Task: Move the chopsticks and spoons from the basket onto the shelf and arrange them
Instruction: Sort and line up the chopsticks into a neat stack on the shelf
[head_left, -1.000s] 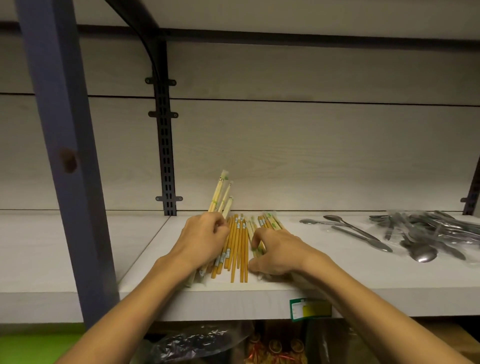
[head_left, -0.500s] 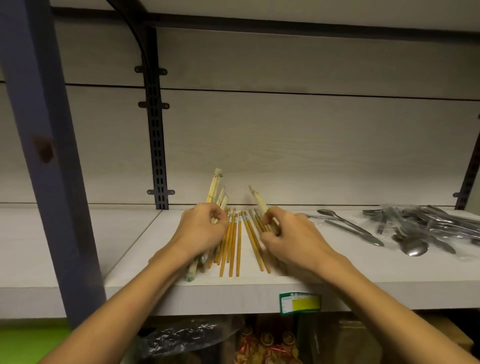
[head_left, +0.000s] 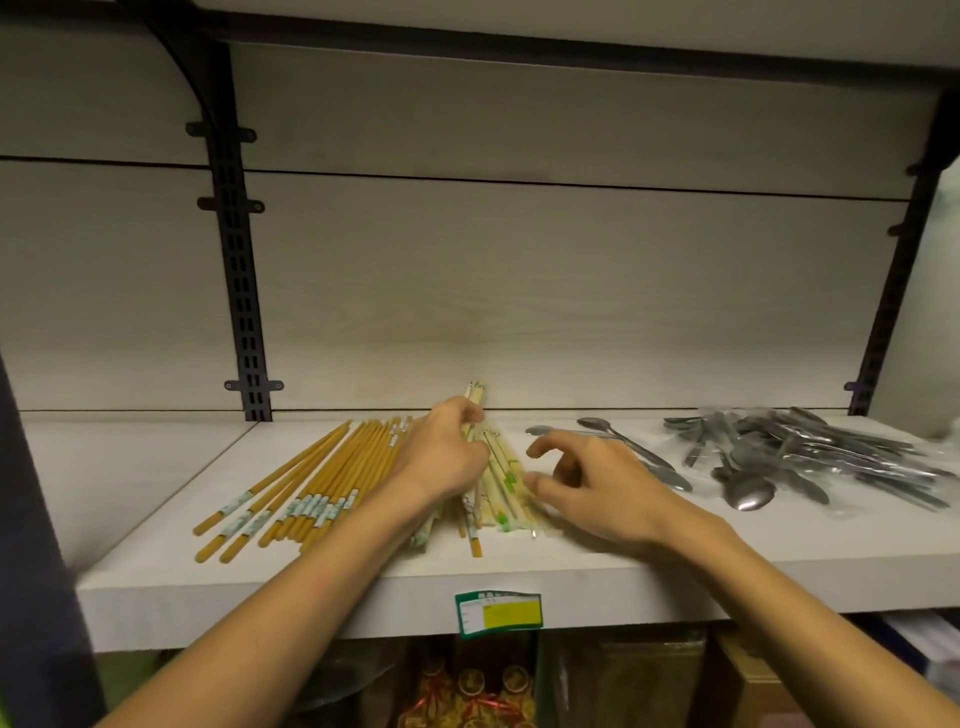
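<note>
Chopsticks (head_left: 332, 483) fanned, tips toward back wall

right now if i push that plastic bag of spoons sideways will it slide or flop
The plastic bag of spoons would probably drag heavily: it looks packed with metal. Its thin clear film is crumpled, so it may well sag and shift rather than slide as one.

Pale chopsticks (head_left: 501, 470) partly hidden under left hand (head_left: 447, 454); shelf label (head_left: 498, 613) print unreadable; wrapped spoons (head_left: 810, 457) cut off at 3 o'clock.
</note>
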